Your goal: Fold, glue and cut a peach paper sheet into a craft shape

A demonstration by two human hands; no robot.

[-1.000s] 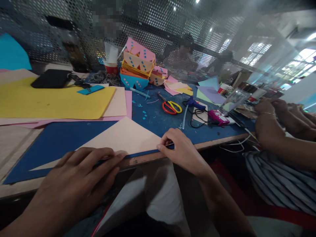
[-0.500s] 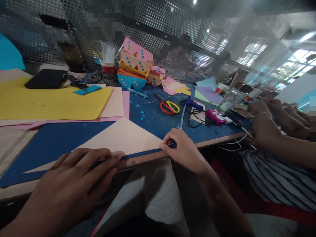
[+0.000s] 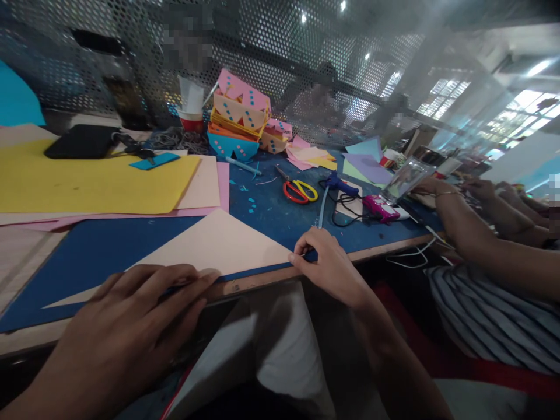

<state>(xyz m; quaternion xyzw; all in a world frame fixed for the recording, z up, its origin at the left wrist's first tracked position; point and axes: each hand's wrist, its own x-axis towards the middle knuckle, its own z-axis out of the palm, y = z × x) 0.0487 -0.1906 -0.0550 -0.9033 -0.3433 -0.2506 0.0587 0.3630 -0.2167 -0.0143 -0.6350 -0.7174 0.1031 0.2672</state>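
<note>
A peach sheet of paper (image 3: 219, 245), folded to a large triangle, lies along the near edge of the blue table mat. My left hand (image 3: 140, 315) rests over its near edge, fingers stretched out and pressing down; it hides part of the paper. At the right corner, my right hand (image 3: 324, 259) has thumb and forefinger pinched together on the paper tip. Scissors (image 3: 298, 189) with one red and one yellow handle lie beyond the right hand. A blue glue gun (image 3: 341, 184) lies to their right.
Yellow sheets (image 3: 100, 184) and other coloured paper lie at the left, under a black phone-like object (image 3: 83, 141). Decorated paper baskets (image 3: 238, 116) stand stacked at the back. A clear bottle (image 3: 406, 178) and a pink device (image 3: 380, 208) with cables are at the right, near a co-worker's arm (image 3: 472, 227).
My right thumb and fingertips have shifted slightly right at the paper's corner. The left hand has stayed in place. A co-worker's forearm at the right has moved left.
</note>
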